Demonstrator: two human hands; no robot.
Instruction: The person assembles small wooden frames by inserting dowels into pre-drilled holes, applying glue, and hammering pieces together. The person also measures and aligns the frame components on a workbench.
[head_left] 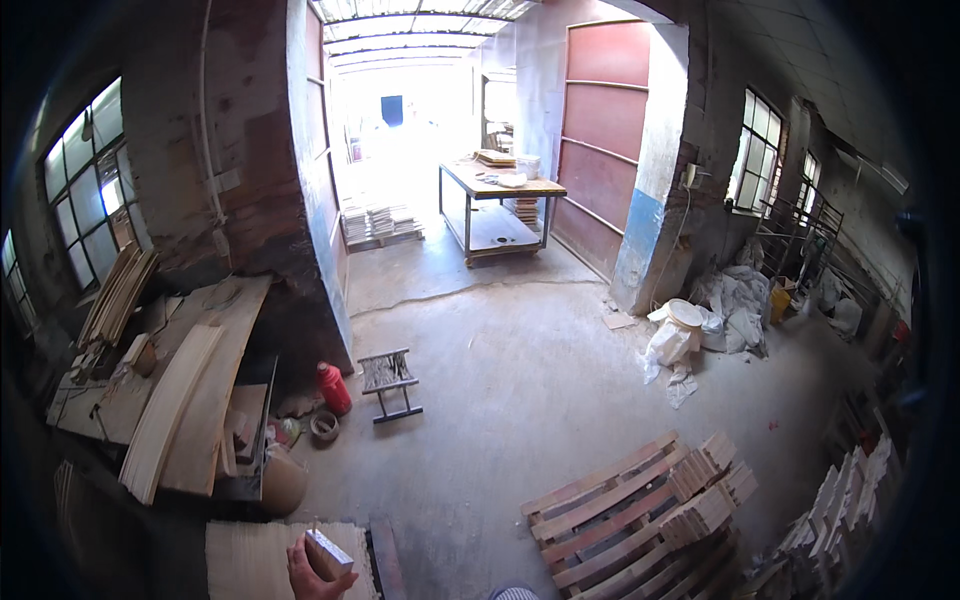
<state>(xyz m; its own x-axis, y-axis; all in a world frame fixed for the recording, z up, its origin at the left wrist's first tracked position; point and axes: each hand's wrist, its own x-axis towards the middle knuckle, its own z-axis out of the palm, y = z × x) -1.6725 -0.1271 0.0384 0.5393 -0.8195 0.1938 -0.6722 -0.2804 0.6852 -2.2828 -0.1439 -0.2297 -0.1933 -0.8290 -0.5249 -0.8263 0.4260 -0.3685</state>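
Observation:
At the bottom left, my left hand (308,579) is closed around a small block (328,552) with a pale, silvery top and a brownish side. Its fingers lie along the left side and the thumb along the near right. Below the hand is a stack of thin, pale wooden strips or boards (235,560), and I cannot tell whether the block touches it. My right hand is out of the picture.
A wooden pallet (600,495) with stacked pieces lies right. Left are a cluttered workbench (240,320), red flask (333,388) and folding stool (387,372). A wheeled table (490,225) stands by the doorway. White sacks (735,305) are heaped far right.

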